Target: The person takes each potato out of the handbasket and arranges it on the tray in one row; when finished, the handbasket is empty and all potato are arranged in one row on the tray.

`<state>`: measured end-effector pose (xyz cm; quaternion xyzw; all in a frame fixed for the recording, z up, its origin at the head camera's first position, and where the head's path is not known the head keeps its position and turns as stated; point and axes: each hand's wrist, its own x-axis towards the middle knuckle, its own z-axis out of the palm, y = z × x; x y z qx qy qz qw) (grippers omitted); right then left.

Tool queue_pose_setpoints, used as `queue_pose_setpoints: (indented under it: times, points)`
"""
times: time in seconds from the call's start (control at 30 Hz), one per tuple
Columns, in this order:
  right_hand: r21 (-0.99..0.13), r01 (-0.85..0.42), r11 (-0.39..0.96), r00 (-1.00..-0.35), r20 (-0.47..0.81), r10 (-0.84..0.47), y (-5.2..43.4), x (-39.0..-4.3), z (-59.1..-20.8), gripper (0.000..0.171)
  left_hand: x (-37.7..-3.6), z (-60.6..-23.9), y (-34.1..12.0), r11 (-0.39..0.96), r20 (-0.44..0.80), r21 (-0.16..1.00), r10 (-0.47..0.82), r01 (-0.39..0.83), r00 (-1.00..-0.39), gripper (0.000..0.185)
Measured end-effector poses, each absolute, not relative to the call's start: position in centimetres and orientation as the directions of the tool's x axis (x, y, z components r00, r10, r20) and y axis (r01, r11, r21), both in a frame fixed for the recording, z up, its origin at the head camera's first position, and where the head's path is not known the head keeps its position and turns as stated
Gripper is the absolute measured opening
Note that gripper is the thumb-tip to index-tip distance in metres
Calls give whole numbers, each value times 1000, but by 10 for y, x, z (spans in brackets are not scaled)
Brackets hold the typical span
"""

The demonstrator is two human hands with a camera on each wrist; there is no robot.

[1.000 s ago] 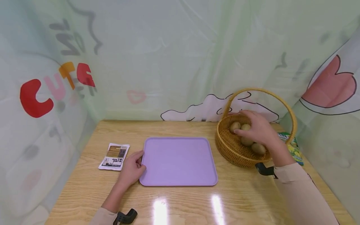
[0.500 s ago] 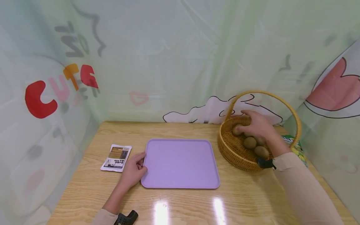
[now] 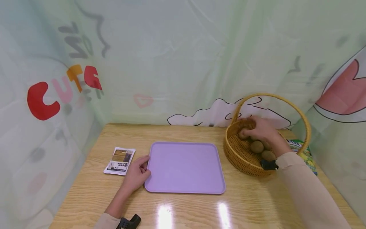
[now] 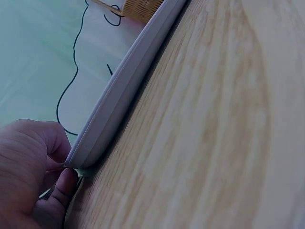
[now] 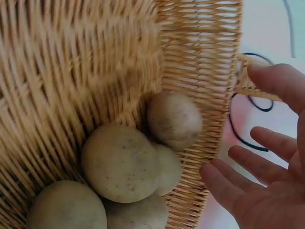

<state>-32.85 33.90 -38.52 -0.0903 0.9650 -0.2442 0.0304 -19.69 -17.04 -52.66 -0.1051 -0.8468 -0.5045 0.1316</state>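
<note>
In the head view my left hand (image 3: pixel 136 173) holds the left edge of a light purple tray (image 3: pixel 184 168). The left wrist view shows its thumb and fingers (image 4: pixel 59 193) pinching the rim at a corner. On the right stands a wicker basket (image 3: pixel 238 159) with a tall handle. My right hand (image 3: pixel 264 131) reaches into it, over several brown potatoes (image 3: pixel 257 147). From the right wrist, the fingers of that hand (image 5: pixel 271 167) look spread and hold nothing. Closest to them is a small round potato (image 5: pixel 175 120) by the basket wall.
A flat white and brown packet (image 3: pixel 120 160) lies left of the tray on the wooden table (image 3: pixel 188 210). Behind the basket's right side sits a green and yellow bag (image 3: pixel 306 156), partly hidden. A printed curtain (image 3: pixel 160 63) hangs along the table's back edge.
My right hand has lowered slightly over the back potatoes, its fingers drawing closer together in the head view. The left hand stays at the tray's edge. The whole view has shifted slightly.
</note>
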Motion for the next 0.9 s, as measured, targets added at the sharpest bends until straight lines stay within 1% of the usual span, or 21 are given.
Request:
queue_pose_setpoints:
  times: [0.1,0.17,0.4,0.6,0.67,0.8,0.9]
  points:
    - [-504,-166,847,-980,-14,-201,339,-337,-390,68,-197,-525,-172,474,328,825,43,308,-944,56]
    - [-506,-182,843,-975,-16,-220,339,-342,-394,65,-197,-525,-173,475,323,827,40,302,-946,56]
    - [-502,-174,847,-968,-72,-241,342,-347,-405,67,-198,-531,-173,465,312,834,44,296,-949,58]
    - [-437,-173,882,-969,-85,-233,339,-347,-409,64,-198,-532,-172,447,324,839,52,312,-945,57]
    - [-419,-176,891,-969,-86,-231,338,-347,-409,61,-198,-532,-172,443,329,839,52,317,-943,57]
    - [-393,-211,895,-963,-74,-259,334,-350,-410,49,-199,-531,-173,440,336,838,49,322,-940,57]
    - [-376,-245,894,-954,-70,-291,333,-354,-413,46,-199,-531,-173,445,341,834,52,327,-939,57]
